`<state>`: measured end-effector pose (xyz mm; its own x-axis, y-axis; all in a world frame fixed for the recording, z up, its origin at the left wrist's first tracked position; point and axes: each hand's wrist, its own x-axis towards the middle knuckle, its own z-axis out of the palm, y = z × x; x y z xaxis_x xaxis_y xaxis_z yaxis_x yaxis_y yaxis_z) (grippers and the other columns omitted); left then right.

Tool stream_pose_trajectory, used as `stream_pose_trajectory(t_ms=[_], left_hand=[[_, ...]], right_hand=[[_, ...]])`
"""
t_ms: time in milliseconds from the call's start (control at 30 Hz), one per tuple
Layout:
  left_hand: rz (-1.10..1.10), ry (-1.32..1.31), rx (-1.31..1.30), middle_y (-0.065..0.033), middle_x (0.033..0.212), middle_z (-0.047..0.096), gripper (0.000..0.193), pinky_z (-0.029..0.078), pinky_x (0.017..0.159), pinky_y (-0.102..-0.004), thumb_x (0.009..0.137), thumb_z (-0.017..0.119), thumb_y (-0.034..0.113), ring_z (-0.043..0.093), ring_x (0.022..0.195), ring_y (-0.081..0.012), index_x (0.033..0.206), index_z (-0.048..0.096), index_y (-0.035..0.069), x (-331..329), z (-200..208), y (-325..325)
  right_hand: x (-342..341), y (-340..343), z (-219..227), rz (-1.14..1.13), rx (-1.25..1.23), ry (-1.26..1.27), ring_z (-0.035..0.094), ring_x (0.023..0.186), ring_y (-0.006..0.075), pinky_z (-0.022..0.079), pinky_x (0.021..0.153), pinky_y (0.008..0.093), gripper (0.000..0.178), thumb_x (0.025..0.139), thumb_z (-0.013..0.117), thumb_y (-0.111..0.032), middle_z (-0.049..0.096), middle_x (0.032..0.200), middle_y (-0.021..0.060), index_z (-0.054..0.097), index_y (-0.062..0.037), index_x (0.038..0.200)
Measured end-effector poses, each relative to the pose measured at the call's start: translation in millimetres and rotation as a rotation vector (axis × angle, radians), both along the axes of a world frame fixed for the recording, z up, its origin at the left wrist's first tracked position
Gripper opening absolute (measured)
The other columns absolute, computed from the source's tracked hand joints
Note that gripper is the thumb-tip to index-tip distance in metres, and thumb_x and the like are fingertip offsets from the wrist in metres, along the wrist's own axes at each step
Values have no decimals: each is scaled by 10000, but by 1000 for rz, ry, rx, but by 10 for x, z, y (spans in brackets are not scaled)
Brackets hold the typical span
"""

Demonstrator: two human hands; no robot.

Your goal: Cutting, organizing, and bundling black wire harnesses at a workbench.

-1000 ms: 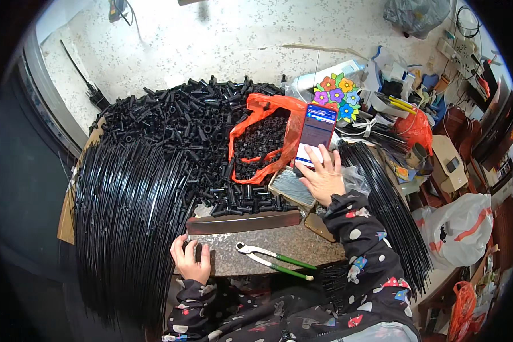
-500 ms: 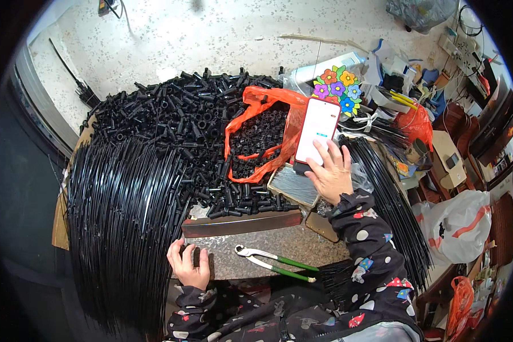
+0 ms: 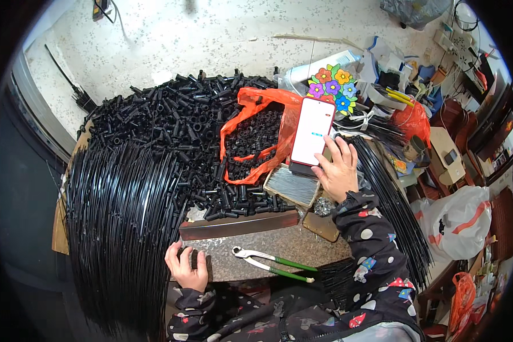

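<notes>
My right hand (image 3: 339,170) reaches to a phone (image 3: 313,132) with a red edge and a bright white screen, which is propped up. Its fingers are spread, with a fingertip at the screen's right side. At the near edge of the worktop rests my left hand (image 3: 187,268), fingers apart and nothing in them. Between the hands lie end-cutting pincers (image 3: 273,263) with green handles and pale metal jaws. A long dark metal bar (image 3: 239,225) lies just beyond them.
Black tubular plastic parts (image 3: 171,119) are heaped at the back. Long thin black rods (image 3: 119,228) cover the left; more rods (image 3: 390,211) lie right. A red plastic bag (image 3: 290,122) holds small black parts. A tray (image 3: 293,185) of thin metal pins stands below the phone.
My right hand has shifted slightly right, uncovering more of the phone's lower screen. My left hand stays at the worktop edge. The whole view has moved a little.
</notes>
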<state>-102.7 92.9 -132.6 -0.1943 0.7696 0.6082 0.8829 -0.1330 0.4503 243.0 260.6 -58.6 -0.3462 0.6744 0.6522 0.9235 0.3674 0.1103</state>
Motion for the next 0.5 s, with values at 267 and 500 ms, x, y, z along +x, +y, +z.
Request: stream_pose_trajectory(t_ms=[267, 500], left_hand=[[2, -9, 4, -170, 1096, 496, 207, 353, 890, -441, 703, 646, 86, 434, 1052, -351, 866, 560, -8, 2, -10, 6], [8, -7, 11, -169, 1085, 500, 209, 353, 892, -442, 691, 647, 83, 436, 1051, -353, 857, 559, -8, -17, -22, -12]], right_hand=[[-75, 109, 55, -59, 4, 3, 271, 1232, 273, 157, 1017, 479, 370, 737, 622, -345, 356, 1333, 49, 571, -173, 1060], [-223, 378, 91, -176, 15, -37, 172, 1290, 271, 90, 1021, 532, 458, 787, 555, -428, 245, 1411, 3, 493, -266, 1211]])
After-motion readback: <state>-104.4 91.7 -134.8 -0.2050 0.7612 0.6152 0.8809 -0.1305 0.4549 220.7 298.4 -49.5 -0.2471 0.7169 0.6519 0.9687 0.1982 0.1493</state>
